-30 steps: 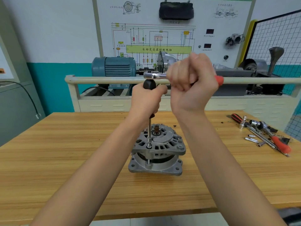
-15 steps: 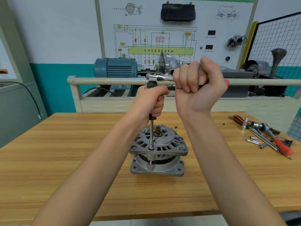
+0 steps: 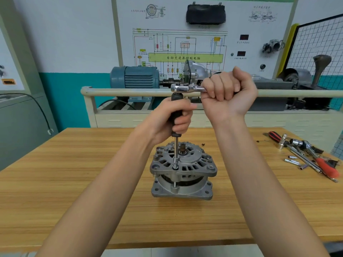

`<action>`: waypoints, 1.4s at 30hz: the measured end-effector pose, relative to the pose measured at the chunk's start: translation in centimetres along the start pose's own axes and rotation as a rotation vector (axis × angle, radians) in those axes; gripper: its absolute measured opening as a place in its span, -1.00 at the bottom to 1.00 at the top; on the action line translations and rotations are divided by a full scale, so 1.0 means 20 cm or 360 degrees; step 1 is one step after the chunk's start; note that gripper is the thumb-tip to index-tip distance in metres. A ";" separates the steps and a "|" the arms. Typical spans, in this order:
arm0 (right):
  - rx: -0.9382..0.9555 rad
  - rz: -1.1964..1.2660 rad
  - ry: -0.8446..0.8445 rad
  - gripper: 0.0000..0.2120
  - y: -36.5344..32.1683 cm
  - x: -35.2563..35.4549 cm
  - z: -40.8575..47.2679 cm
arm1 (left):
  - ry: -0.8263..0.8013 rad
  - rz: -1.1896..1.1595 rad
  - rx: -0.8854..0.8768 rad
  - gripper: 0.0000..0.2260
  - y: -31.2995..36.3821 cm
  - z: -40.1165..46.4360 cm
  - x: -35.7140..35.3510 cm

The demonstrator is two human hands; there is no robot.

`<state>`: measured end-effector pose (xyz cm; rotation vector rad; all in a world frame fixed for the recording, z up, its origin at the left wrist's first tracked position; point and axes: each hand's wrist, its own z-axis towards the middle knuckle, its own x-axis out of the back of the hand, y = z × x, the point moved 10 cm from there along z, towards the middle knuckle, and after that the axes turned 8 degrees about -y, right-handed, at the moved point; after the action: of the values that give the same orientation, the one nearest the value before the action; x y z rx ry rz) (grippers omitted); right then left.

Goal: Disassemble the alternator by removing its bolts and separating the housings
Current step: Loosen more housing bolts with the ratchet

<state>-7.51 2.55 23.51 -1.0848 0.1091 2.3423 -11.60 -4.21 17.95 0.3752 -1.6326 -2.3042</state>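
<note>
Alternator [image 3: 182, 171] standing upright mid-workbench [image 3: 74, 182], its near-side bolt under a socket extension [image 3: 175, 154] whose black grip the left hand [image 3: 170, 120] clasps, while the right hand [image 3: 227, 93] fists the ratchet [image 3: 185, 88] handle.

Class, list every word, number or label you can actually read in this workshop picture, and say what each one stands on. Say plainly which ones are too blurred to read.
"自动变速器控制电脑": on the green bar of the wiring diagram on the white training board.
Small captions on that board, by the two red displays and the top sketches: too small to read.
Orange label on the left wall panel: blurred.
Alternator, ratchet, spare tools: no readable marking.
</note>
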 end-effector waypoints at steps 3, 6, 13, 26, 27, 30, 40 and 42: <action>-0.0008 0.0136 0.0055 -0.60 0.01 0.04 0.01 | -0.0111 -0.0045 0.0094 -0.65 -0.04 0.02 -0.05; 0.0079 -0.0015 -0.0046 -0.59 -0.01 0.00 -0.01 | 0.0071 0.0018 0.0102 -0.57 -0.05 0.02 0.00; 0.0603 -0.1010 -0.0579 -0.59 -0.01 -0.27 -0.18 | 0.0949 0.0160 -0.0064 -0.66 -0.02 -0.05 0.15; -0.0056 0.0093 0.0036 -0.60 0.01 0.05 0.03 | -0.0089 0.0023 0.0010 -0.69 0.01 0.01 -0.02; -0.0062 0.0154 0.0060 -0.60 0.02 0.06 0.04 | -0.0113 -0.0012 0.0041 -0.67 0.00 0.02 -0.04; -0.0007 0.0151 0.0048 -0.60 0.01 0.06 0.03 | 0.0026 0.0036 0.0114 -0.57 -0.04 0.03 -0.01; 0.0768 -0.1148 -0.0573 -0.67 -0.01 -0.31 -0.22 | 0.1202 0.0358 -0.0154 -0.66 0.02 -0.09 0.18; 0.0745 -0.1122 -0.0586 -0.63 -0.01 -0.31 -0.20 | 0.1071 0.0311 -0.0141 -0.65 0.01 -0.07 0.17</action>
<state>-1.40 -1.29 25.30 -0.3608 0.1070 1.7082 -14.17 -6.83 17.60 0.8209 -1.1646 -1.8129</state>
